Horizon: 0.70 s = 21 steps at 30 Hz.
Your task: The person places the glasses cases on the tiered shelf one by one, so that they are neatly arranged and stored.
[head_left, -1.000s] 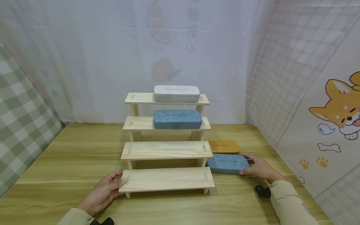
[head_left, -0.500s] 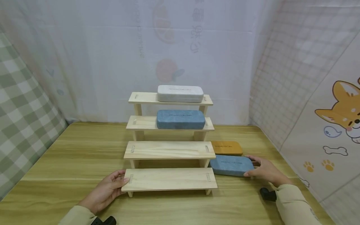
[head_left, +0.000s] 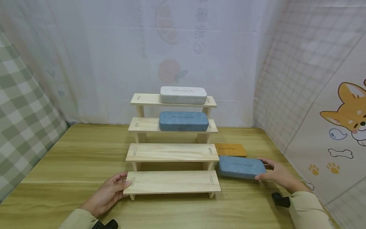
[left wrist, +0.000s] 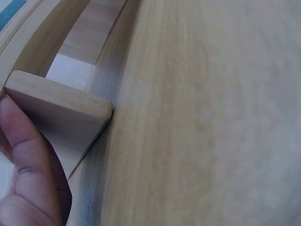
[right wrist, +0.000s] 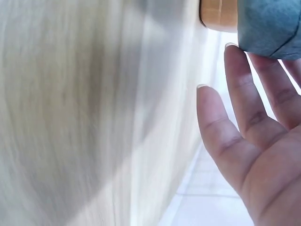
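Head view: a pale backdrop rises behind a wood-grain table. A dog-printed sheet runs along the right side and a green-and-white checked cloth hangs at the left. On the table is a four-step wooden stand. The person's left hand pinches the left end of its lowest step, thumb on top. The right hand holds the right end of the lower blue case between thumb and fingers, to the right of the stand. That case sits slightly angled, its left end just beside the stand; I cannot tell whether all of it is off the table. In the right wrist view, the finger nearest the table stands apart from it. The upper blue case lies on the second step from the top, the white case on the top step. The orange case, partly hidden, lies behind the lower blue case. A black mount sits at each wrist.
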Tool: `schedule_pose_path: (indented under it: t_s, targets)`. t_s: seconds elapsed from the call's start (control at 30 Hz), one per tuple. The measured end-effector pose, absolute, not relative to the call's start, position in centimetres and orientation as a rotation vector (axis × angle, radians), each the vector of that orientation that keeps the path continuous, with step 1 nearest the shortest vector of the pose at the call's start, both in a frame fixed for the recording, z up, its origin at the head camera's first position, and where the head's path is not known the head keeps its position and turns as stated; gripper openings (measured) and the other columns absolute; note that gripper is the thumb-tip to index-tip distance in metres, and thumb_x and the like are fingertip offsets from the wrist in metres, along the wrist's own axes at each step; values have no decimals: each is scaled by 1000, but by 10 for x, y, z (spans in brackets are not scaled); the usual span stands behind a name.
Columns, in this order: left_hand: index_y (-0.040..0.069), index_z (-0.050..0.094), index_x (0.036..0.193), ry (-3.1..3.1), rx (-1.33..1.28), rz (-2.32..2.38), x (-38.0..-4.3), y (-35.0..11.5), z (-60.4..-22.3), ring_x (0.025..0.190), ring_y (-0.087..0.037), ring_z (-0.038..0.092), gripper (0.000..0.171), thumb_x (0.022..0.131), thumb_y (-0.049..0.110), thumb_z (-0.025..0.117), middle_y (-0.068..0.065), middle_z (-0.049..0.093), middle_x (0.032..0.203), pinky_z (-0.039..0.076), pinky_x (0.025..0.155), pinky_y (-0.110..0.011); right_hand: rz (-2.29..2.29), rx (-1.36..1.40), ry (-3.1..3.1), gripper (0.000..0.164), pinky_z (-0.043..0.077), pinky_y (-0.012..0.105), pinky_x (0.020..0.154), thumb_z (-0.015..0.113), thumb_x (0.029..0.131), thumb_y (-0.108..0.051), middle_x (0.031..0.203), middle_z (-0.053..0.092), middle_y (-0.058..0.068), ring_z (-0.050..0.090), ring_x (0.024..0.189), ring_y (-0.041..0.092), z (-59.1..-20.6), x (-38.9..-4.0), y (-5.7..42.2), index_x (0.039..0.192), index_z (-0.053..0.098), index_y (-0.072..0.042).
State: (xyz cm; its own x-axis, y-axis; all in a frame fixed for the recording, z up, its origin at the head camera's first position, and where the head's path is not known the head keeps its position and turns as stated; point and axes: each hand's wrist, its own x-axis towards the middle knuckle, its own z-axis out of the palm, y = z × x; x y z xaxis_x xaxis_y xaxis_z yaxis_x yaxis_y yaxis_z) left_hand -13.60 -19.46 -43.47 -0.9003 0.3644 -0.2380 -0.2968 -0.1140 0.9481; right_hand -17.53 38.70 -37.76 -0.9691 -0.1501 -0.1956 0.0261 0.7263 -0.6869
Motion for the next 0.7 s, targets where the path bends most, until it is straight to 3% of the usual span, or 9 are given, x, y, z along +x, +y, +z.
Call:
schedule_pose_path:
  t_s: [0.2, 0.4, 0.5, 0.6, 0.7]
  targets:
    - [-15, 8, 145, 1726, 66, 2070, -136, -194, -436, 100, -12, 59, 71, 100, 15, 54, -4, 54, 116, 52, 86, -30, -1081, -96, 2767, 89, 50, 50, 84, 76, 84, -29, 140, 39, 35, 42, 123, 49, -371, -170, 394, 150, 27, 4]
    - [-16, 5, 145, 1737, 88, 2064, -136, -195, -436, 101, -11, 59, 70, 101, 13, 52, -4, 53, 117, 52, 86, -29, -1024, -103, 2816, 89, 47, 58, 85, 75, 85, -32, 141, 36, 35, 38, 124, 52, -363, -166, 395, 150, 26, 3]
    - [-16, 5, 145, 1741, 89, 2060, -136, -194, -436, 101, -11, 58, 71, 101, 13, 52, -4, 53, 118, 52, 85, -29, -1039, -98, 2822, 88, 48, 56, 84, 75, 85, -31, 139, 39, 35, 40, 123, 52, -359, -165, 394, 150, 25, 3]
    - [-16, 5, 144, 1748, 87, 2058, -136, -194, -437, 100, -11, 58, 70, 101, 13, 51, -4, 53, 117, 52, 85, -29, -1072, -107, 2830, 87, 50, 46, 81, 75, 85, -28, 136, 43, 33, 46, 119, 45, -355, -163, 392, 150, 26, 3]
    - [-16, 7, 144, 1750, 85, 2063, -136, -194, -437, 100, -11, 58, 68, 101, 12, 51, -4, 53, 116, 52, 84, -29, -1092, -113, 2840, 86, 50, 35, 76, 75, 85, -25, 136, 43, 31, 53, 111, 21, -349, -161, 391, 150, 25, 2]
